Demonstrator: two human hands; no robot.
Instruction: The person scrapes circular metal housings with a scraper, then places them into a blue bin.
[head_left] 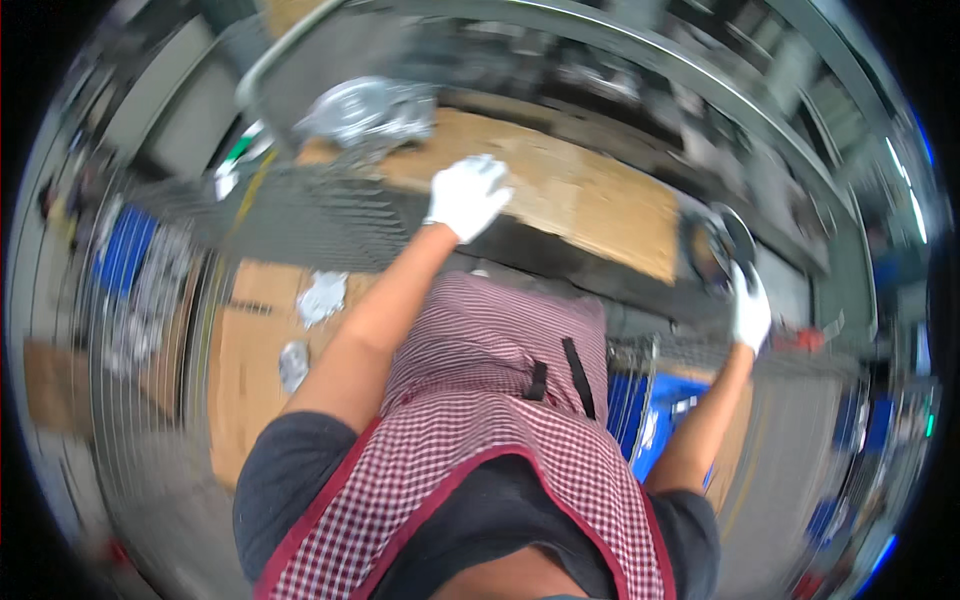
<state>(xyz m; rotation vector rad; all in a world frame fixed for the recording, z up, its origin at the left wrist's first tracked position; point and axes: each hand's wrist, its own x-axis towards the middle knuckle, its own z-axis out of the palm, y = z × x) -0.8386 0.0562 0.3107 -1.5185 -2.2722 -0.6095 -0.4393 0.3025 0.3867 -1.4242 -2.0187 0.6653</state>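
My left hand (468,198), in a white glove, is over the near edge of a brown cardboard sheet (560,180). Its fingers are loosely bent and slightly apart, and no object shows in them. At the right, my white-gloved right hand (750,312) has its fingertips closed on the lower rim of a dark round ring-like part (738,236). Motion blur softens that part, so its exact kind is unclear. Beyond the cardboard's left end sits a pile of shiny silver metal parts (365,110), one of them round.
A grey metal rail (640,40) curves over blurred machinery at the back. Wire-mesh carts stand on both sides. At lower left, silver pieces (322,298) lie on cardboard (255,370). A blue bin (660,420) is near my right forearm. Something red (800,338) lies right of my right hand.
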